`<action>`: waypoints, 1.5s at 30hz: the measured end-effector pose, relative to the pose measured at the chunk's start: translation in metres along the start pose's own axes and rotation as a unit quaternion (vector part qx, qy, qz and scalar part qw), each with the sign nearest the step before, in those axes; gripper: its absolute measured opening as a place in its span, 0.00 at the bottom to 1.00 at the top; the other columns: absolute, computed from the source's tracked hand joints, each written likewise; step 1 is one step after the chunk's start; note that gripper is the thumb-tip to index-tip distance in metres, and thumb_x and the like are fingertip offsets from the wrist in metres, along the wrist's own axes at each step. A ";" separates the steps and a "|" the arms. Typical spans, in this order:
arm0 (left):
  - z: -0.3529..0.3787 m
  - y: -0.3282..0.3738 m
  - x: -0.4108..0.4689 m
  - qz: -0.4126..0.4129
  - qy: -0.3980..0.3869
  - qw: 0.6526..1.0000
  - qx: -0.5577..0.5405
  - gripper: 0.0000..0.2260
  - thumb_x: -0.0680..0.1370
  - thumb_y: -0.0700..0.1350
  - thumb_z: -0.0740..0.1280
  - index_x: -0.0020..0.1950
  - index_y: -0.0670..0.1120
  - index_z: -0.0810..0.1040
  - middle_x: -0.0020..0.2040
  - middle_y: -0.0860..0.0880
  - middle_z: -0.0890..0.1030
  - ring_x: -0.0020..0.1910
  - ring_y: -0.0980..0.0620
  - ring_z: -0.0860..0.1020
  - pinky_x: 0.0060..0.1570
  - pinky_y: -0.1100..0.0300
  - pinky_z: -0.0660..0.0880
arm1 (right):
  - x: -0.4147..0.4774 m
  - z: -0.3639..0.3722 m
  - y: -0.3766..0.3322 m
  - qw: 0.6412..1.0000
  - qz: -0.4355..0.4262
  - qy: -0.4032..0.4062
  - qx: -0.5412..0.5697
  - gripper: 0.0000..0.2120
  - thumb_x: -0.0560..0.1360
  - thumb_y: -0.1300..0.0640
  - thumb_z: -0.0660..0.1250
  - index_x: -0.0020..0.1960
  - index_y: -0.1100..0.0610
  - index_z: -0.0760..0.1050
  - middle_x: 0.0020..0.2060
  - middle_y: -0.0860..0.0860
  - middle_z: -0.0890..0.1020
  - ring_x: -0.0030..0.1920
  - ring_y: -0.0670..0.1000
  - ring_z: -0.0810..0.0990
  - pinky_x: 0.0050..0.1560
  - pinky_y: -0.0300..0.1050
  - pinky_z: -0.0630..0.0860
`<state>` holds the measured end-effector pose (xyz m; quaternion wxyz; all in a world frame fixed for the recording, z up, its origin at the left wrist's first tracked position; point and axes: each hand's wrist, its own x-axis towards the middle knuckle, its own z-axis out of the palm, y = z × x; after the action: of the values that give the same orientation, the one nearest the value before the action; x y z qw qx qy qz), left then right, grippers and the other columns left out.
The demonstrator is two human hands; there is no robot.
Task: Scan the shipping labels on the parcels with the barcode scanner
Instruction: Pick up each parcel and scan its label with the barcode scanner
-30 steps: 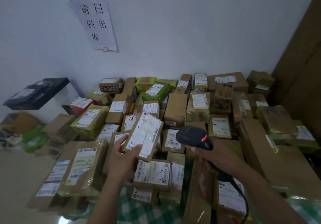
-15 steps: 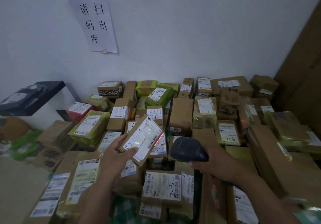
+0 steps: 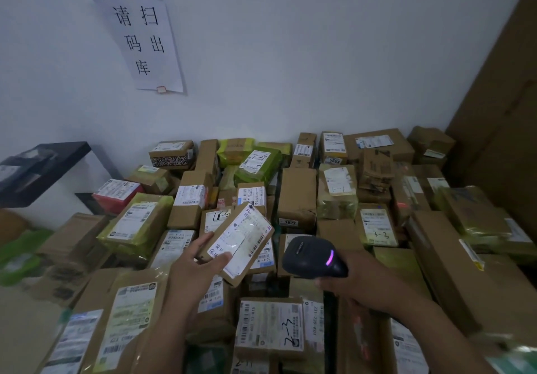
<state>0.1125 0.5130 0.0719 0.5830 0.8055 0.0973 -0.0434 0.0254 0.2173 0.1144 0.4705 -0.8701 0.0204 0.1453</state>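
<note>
My left hand [image 3: 195, 269] holds a small brown cardboard parcel [image 3: 242, 241] above the pile, tilted, its white shipping label facing up with a barcode along the right edge. My thumb lies across the label's lower part. Just to the right, my right hand [image 3: 360, 279] grips a black barcode scanner [image 3: 312, 257], whose head points left toward the parcel. A purple light glows on the scanner's side. A wide heap of labelled cardboard parcels [image 3: 296, 196] lies beneath both hands.
A black shelf [image 3: 40, 167] juts from the left wall. A paper sign with Chinese characters [image 3: 142, 33] hangs on the white wall. Large brown cardboard [image 3: 499, 118] stands at the right. Green-wrapped packs [image 3: 255, 161] lie among the boxes, and a long box [image 3: 447, 263] sits right.
The scanner has moved left and down toward the held parcel, and its side light went from red to purple. The parcel tilted a little more. The camera view shifted slightly downward.
</note>
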 end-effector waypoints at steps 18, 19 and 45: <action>0.081 -0.008 0.063 -0.096 -0.093 0.991 0.030 0.16 0.78 0.45 0.70 0.66 0.51 0.74 0.52 0.50 0.82 0.46 0.53 0.82 0.38 0.60 0.80 | 0.030 -0.011 0.016 0.964 0.106 0.161 0.186 0.16 0.75 0.48 0.71 0.41 0.61 0.77 0.25 0.53 0.80 0.22 0.52 0.75 0.26 0.43 0.73; 0.081 -0.008 0.067 -0.089 -0.080 0.993 0.010 0.15 0.78 0.45 0.70 0.65 0.51 0.74 0.54 0.50 0.82 0.47 0.52 0.82 0.41 0.58 0.80 | 0.031 -0.012 0.018 0.962 0.108 0.164 0.188 0.17 0.75 0.47 0.71 0.40 0.61 0.77 0.24 0.54 0.80 0.22 0.53 0.75 0.26 0.42 0.73; 0.136 -0.008 0.090 0.278 0.064 0.924 0.254 0.16 0.77 0.41 0.69 0.65 0.45 0.77 0.68 0.46 0.72 0.67 0.47 0.70 0.66 0.56 0.68 | 0.083 0.012 0.039 0.936 0.172 0.172 0.255 0.10 0.76 0.47 0.71 0.45 0.53 0.80 0.35 0.61 0.84 0.25 0.51 0.80 0.25 0.40 0.75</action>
<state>0.2048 0.3955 0.0052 0.3398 0.9224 -0.1078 0.1484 0.0950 0.2140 0.0537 0.6334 -0.7160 0.2869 0.0622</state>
